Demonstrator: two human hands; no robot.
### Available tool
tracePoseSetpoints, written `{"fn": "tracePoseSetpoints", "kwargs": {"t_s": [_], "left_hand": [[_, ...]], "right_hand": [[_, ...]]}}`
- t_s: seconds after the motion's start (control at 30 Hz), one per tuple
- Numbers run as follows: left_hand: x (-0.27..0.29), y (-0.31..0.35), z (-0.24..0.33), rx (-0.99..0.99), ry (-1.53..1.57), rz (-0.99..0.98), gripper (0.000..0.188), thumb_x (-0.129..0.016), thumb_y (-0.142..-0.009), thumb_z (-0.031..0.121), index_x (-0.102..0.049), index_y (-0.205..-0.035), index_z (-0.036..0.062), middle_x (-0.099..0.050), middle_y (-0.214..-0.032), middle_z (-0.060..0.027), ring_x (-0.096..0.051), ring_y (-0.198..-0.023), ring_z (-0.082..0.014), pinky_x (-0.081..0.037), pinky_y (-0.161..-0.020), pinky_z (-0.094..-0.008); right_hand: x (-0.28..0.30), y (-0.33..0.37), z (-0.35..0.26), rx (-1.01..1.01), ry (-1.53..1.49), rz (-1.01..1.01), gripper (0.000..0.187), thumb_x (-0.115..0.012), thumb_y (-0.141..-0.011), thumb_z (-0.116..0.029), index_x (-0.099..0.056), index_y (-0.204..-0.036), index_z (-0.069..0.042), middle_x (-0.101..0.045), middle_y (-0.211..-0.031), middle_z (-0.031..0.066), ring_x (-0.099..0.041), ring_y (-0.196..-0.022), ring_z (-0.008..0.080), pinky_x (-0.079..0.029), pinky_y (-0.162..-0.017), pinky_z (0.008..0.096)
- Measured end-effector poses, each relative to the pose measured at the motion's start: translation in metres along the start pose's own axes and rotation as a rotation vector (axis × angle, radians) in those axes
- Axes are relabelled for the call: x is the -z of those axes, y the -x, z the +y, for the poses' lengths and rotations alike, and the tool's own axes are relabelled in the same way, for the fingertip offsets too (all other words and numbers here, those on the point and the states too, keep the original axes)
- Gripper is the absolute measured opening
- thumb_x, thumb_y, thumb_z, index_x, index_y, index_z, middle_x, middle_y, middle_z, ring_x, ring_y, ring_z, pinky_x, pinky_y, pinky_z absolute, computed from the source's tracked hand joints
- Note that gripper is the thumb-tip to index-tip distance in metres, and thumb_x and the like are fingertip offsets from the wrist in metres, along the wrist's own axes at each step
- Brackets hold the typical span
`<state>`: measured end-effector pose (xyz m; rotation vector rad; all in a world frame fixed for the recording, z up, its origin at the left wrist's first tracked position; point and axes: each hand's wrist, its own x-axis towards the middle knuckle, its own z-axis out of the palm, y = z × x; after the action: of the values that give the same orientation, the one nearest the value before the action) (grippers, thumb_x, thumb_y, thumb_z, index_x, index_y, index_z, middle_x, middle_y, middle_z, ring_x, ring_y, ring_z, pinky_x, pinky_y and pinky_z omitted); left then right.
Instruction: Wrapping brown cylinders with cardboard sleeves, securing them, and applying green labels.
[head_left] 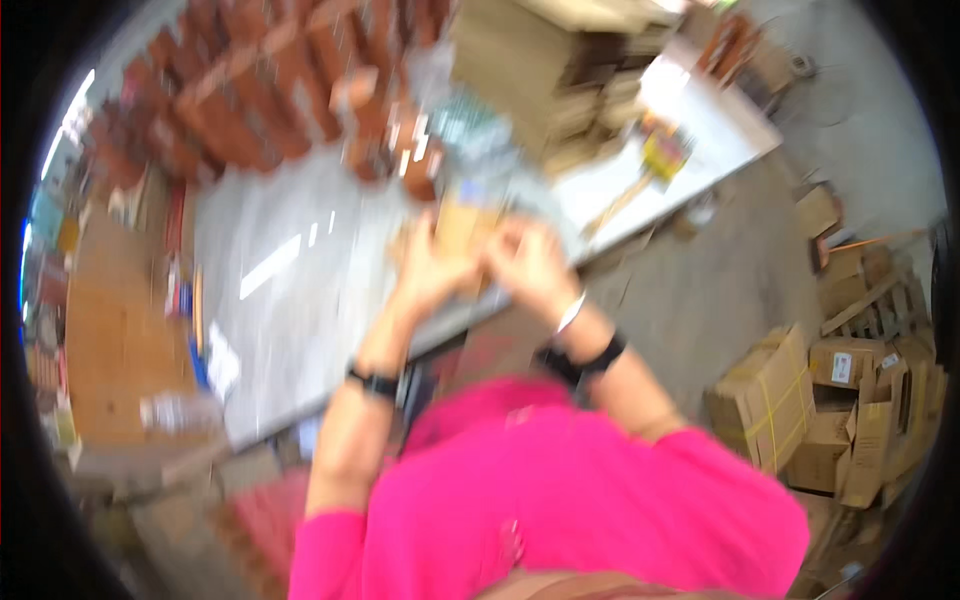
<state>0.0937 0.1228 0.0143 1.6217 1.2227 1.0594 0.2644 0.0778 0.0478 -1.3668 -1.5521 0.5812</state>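
A small tan, box-like piece [462,228] sits between my two hands above the near edge of a grey worktable [280,330]; blur hides its exact kind. My left hand [432,268] is closed on its left side, thumb up along it. At its right side my right hand [528,262] has its fingers bent and pinched together. Whether those fingers grip the tan piece or something smaller is too smeared to tell. Just beyond the hands, reddish-brown wooden-looking pieces [420,170] stand on the table.
Rows of reddish-brown pieces [260,90] line the far left. Stacked brown boards [510,80] rise at the back, beside a white surface [715,120] bearing a yellow item [665,155]. Cardboard boxes [765,400] lie at the right. A brown board [125,330] is at the left.
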Motion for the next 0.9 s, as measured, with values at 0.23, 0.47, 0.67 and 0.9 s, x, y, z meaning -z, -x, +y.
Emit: {"fn": "tracePoseSetpoints", "kwargs": {"t_s": [0.23,0.47,0.67,0.9], "left_hand": [[0.016,0.031,0.017,0.127,0.533,-0.200,0.069,-0.086,-0.074,0.013,-0.047,-0.131,0.0037,-0.062,-0.119,-0.0123,-0.065,-0.106,-0.0230,-0.057,-0.088,-0.0367],[0.036,0.054,-0.011,0.215,0.889,-0.235,0.071,-0.078,-0.084,0.029,-0.043,-0.140,0.0037,-0.058,-0.128,-0.0096,-0.060,-0.117,-0.0221,-0.053,-0.096,-0.0361],[0.057,0.078,-0.012,0.171,0.882,-0.075,0.070,-0.079,-0.081,0.031,-0.048,-0.136,-0.0002,-0.061,-0.124,-0.0126,-0.064,-0.111,-0.0243,-0.055,-0.093,-0.0375],[0.074,0.102,-0.020,0.120,0.921,0.055,0.077,-0.078,-0.079,0.043,-0.049,-0.134,-0.0015,-0.063,-0.119,-0.0146,-0.068,-0.102,-0.0259,-0.058,-0.086,-0.0385]], "right_hand": [[-0.001,0.005,0.000,-0.133,0.051,-0.035,0.075,-0.088,-0.067,-0.055,-0.056,-0.103,0.002,-0.070,-0.088,0.0165,-0.069,-0.076,0.0239,-0.056,-0.071,0.0356],[-0.019,0.009,-0.019,0.014,-0.183,-0.310,0.078,-0.076,-0.082,-0.056,-0.055,-0.124,0.006,-0.068,-0.111,0.0243,-0.068,-0.104,0.0340,-0.053,-0.088,0.0390],[-0.036,0.006,-0.032,0.090,-0.143,-0.454,0.077,-0.076,-0.084,-0.051,-0.051,-0.133,0.003,-0.068,-0.115,0.0230,-0.067,-0.107,0.0323,-0.052,-0.090,0.0376],[-0.062,0.002,-0.052,0.230,-0.107,-0.562,0.064,-0.075,-0.085,-0.051,-0.063,-0.110,0.007,-0.070,-0.091,0.0218,-0.068,-0.081,0.0285,-0.053,-0.070,0.0390]]}}
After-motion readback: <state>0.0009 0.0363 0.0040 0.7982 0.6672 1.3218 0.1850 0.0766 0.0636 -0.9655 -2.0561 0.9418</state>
